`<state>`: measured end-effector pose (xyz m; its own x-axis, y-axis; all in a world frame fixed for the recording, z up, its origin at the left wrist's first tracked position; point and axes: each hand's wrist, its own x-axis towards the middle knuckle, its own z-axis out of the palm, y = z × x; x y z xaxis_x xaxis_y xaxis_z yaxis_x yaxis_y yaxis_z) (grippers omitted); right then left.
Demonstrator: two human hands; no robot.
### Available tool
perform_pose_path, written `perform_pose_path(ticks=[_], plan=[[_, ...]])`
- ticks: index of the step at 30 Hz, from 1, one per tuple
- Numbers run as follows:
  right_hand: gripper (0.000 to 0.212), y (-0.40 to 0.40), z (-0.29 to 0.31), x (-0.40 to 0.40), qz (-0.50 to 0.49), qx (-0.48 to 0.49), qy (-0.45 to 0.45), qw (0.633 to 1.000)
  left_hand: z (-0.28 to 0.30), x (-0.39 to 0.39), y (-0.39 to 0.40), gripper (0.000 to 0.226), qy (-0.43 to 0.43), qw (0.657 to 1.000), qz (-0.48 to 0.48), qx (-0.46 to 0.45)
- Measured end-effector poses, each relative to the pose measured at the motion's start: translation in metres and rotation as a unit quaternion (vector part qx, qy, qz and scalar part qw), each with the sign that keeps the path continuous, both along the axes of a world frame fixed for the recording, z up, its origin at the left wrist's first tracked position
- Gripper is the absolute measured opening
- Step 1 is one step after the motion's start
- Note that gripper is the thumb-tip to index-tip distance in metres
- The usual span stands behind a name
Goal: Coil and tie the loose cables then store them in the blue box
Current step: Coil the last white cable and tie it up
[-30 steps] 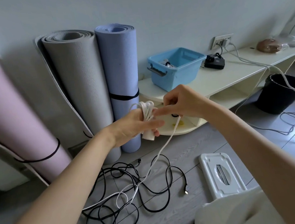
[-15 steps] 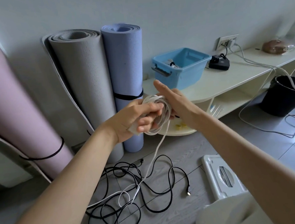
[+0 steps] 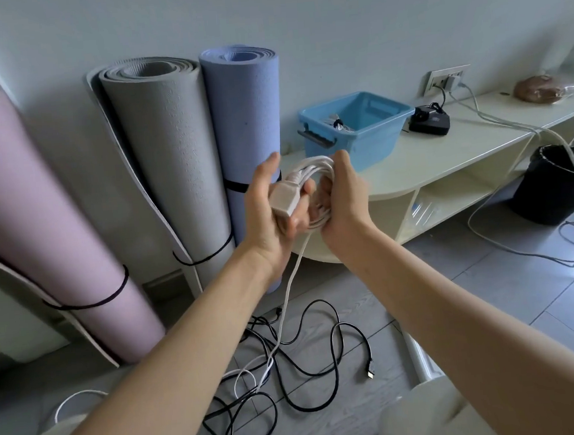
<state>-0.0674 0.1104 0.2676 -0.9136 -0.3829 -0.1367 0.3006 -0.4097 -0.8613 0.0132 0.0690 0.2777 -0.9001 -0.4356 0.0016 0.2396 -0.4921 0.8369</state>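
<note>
A white cable coil (image 3: 312, 167) with a white plug block at its end is held between both hands in the middle of the view. My left hand (image 3: 267, 208) cups the coil and plug from the left. My right hand (image 3: 344, 195) grips the coil's right side. The cable's loose tail (image 3: 286, 293) hangs down to the floor. Black cables (image 3: 304, 363) lie tangled on the grey floor below. The blue box (image 3: 372, 142) stands open on the low shelf behind my hands, with some coiled cables inside.
Rolled mats, pink (image 3: 35, 216), grey (image 3: 175, 164) and blue-violet (image 3: 243, 117), lean on the wall at left. A cream shelf unit (image 3: 453, 163) carries a black charger (image 3: 429, 122). A black bin (image 3: 558, 185) and grey cables (image 3: 556, 258) are at right.
My left hand turned palm-up, showing the white plug, and my right hand closed around the coil's right side. Both hands shifted slightly right, in front of the shelf edge.
</note>
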Motion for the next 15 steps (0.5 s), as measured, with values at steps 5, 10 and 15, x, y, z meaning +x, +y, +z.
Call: perform_pose_path(ticks=[5, 10, 15], plan=[[0.041, -0.001, -0.004, -0.002, 0.050, 0.075, 0.143, 0.986, 0.006, 0.008, -0.013, 0.063, 0.003, 0.996, -0.090, 0.024], [0.051, 0.008, -0.001, -0.008, 0.115, 0.109, 0.267, 0.951, 0.002, 0.011, -0.018, 0.051, -0.020, 0.978, -0.195, -0.073], [0.052, 0.016, 0.003, -0.005, 0.229, 0.111, 0.119, 0.960, 0.006, 0.017, -0.024, 0.020, 0.047, 0.966, -0.254, -0.012]])
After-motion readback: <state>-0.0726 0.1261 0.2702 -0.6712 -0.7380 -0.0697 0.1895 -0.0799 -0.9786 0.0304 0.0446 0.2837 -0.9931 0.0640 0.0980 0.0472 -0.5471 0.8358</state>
